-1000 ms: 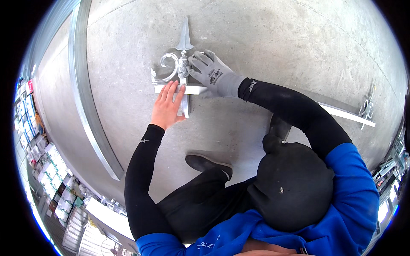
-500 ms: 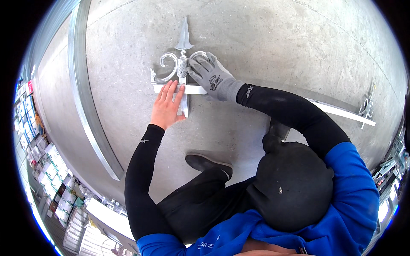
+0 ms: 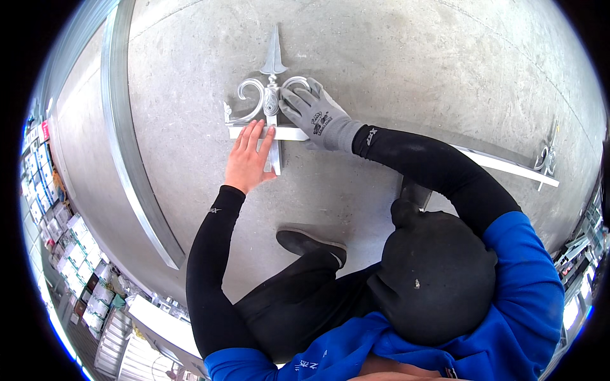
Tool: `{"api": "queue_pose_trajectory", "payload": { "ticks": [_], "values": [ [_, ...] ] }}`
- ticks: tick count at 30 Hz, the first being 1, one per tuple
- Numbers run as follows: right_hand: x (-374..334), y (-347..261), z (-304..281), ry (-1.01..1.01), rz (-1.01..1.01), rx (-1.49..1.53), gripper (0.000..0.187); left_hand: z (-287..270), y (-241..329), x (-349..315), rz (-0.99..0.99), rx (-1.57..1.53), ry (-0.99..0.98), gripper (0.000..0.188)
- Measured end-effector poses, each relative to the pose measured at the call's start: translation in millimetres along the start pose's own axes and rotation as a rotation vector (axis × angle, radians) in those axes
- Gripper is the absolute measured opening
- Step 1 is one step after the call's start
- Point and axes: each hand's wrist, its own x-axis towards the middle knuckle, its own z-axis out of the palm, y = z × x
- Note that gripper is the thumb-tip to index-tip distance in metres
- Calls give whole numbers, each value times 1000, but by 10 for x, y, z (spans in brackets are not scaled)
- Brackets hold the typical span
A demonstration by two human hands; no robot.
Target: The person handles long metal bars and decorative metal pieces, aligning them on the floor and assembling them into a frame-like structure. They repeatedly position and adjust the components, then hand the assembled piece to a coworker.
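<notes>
A silver metal fence ornament (image 3: 271, 101) lies on the floor, with an oval boss, a spear point (image 3: 274, 58) at its far end and a curled scroll (image 3: 260, 95) on its left. It stands over a silver crossbar (image 3: 292, 134), and a short post (image 3: 276, 162) sticks out on the near side. My bare left hand (image 3: 250, 159) lies with fingers stretched across the crossbar, thumb beside the post. My right hand (image 3: 321, 120), in a grey glove, has its fingers bent over the right scroll (image 3: 295, 82), hiding most of it.
The crossbar's long right part (image 3: 502, 164) runs under my right arm to another ornament (image 3: 546, 159). A long metal profile (image 3: 127, 146) lies on the floor to the left. Boxes (image 3: 76, 244) stand at the far left. My shoe (image 3: 311, 246) and dark-trousered knee (image 3: 438, 279) are nearby.
My gloved right fingers have shifted very slightly at the right scroll. My left hand and the metalwork look the same.
</notes>
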Motion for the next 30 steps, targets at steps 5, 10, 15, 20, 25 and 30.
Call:
{"api": "queue_pose_trajectory", "payload": {
  "ticks": [5,10,15,20,25,30],
  "values": [
    [6,5,-12,-11,0,14,90,-13,-2,5,3,-5,7,120],
    [-1,8,13,18,-1,34,91,11,-10,0,7,-2,16,121],
    [1,9,-3,22,-2,43,90,-2,-2,1,3,-10,8,120],
    [0,7,-10,28,-8,32,91,-1,-6,2,1,-10,4,119],
    [-11,12,-32,28,-6,42,89,-7,-3,4,7,-5,9,119],
    [-11,13,-15,50,-2,60,85,-4,1,-1,2,3,5,120]
  ]
}}
